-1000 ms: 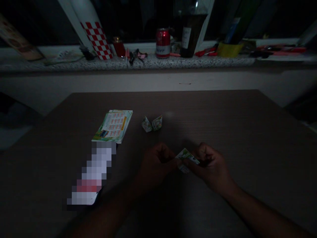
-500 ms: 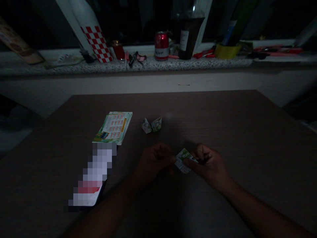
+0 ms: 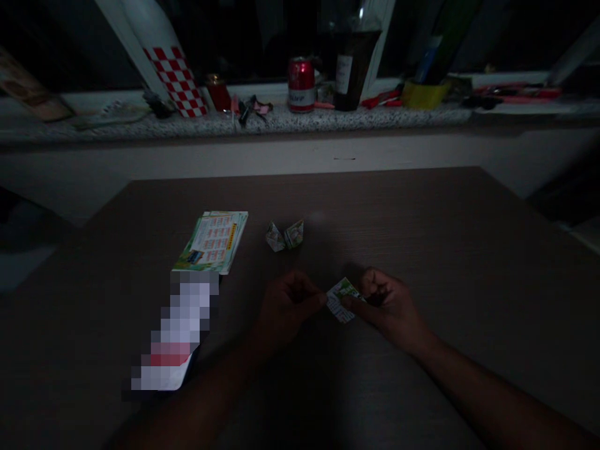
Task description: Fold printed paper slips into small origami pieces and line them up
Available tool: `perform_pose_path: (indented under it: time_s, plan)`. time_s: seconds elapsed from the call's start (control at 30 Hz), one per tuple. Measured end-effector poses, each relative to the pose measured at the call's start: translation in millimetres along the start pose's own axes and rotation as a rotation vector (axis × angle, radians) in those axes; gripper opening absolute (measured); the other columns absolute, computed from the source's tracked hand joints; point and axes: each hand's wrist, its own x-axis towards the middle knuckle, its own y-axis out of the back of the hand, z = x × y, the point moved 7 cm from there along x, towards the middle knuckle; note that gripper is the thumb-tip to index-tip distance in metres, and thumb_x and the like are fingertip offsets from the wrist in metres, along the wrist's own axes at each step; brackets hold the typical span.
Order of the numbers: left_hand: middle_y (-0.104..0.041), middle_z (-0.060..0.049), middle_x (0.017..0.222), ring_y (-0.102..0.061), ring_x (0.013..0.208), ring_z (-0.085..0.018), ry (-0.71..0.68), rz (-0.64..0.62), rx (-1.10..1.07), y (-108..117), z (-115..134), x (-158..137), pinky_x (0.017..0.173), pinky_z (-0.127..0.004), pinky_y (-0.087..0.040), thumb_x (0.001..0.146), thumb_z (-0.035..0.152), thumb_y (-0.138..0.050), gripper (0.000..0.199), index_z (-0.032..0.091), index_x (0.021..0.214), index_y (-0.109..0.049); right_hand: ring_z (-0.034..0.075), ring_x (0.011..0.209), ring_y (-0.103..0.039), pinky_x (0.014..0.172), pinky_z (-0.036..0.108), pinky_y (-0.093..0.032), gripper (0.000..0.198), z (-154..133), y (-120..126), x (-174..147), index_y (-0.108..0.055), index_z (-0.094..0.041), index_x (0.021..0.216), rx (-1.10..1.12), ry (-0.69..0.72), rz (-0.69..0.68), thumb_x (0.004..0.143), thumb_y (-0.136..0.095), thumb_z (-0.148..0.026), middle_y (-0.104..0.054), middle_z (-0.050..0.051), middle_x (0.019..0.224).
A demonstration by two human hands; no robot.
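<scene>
A small folded square of printed paper [image 3: 338, 307], green and white with lines of text, is held above the table between my hands. My right hand [image 3: 391, 309] pinches it, the thumb lying across its face and the fingers behind. On the opposite side, my left hand [image 3: 291, 307] has thumb and forefinger pressed together at the paper's left corner. Farther back stand two small folded paper pieces [image 3: 294, 235], pointed and side by side; whether they are joined I cannot tell. It is dim, and shadow covers much of both hands.
Left of the folded pieces lies a stack of printed sheets [image 3: 213, 240]. A phone with a lit, blurred screen [image 3: 180, 331] is nearer me, beside my left forearm. Along the windowsill [image 3: 262, 125] stand a checkered bottle [image 3: 175, 78], a red can [image 3: 300, 87] and a dark bottle [image 3: 349, 75].
The left finger and thumb have come together on the paper's left corner. The paper and both hands keep nearly the same place; the whole view has shifted slightly.
</scene>
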Motion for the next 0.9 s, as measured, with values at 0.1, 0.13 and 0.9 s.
perform_pose_path:
  time_s: [0.1, 0.13, 0.9]
  plan:
    - [-0.063, 0.002, 0.062, -0.050, 0.056, -0.008, -0.049, 0.016, 0.013, 1.8, 1.9, 0.1, 0.054, -0.019, -0.040, 0.065, 0.017, -0.076, 0.038, 0.017, 0.059, -0.039, 0.007, 0.049, -0.033, 0.047, 0.020, -0.031, 0.037, 1.0, 0.9, -0.9, -0.036, -0.021, 0.062, -0.008, -0.002, 0.017, 0.069, -0.073, -0.022, -0.037, -0.009, 0.054]
    - [-0.063, 0.002, 0.062, -0.050, 0.056, -0.008, -0.057, 0.014, 0.024, 1.9, 1.7, 0.3, 0.053, -0.019, -0.039, 0.066, 0.017, -0.075, 0.039, 0.018, 0.059, -0.036, 0.007, 0.049, -0.034, 0.047, 0.020, -0.032, 0.037, 1.6, 1.3, -1.0, -0.037, -0.021, 0.062, -0.008, -0.003, 0.022, 0.069, -0.073, -0.022, -0.037, -0.009, 0.054]
    - [-0.044, 0.005, 0.062, -0.040, 0.057, -0.010, -0.154, -0.165, 0.385, -19.4, 0.5, -7.0, 0.053, -0.022, -0.031, 0.075, 0.024, -0.058, 0.017, 0.018, 0.066, -0.045, 0.007, 0.047, -0.033, 0.044, 0.020, -0.029, 0.035, -1.2, -9.6, -4.2, -0.039, -0.022, 0.060, -0.161, 0.065, 0.005, 0.068, -0.072, -0.031, -0.038, -0.008, 0.052]
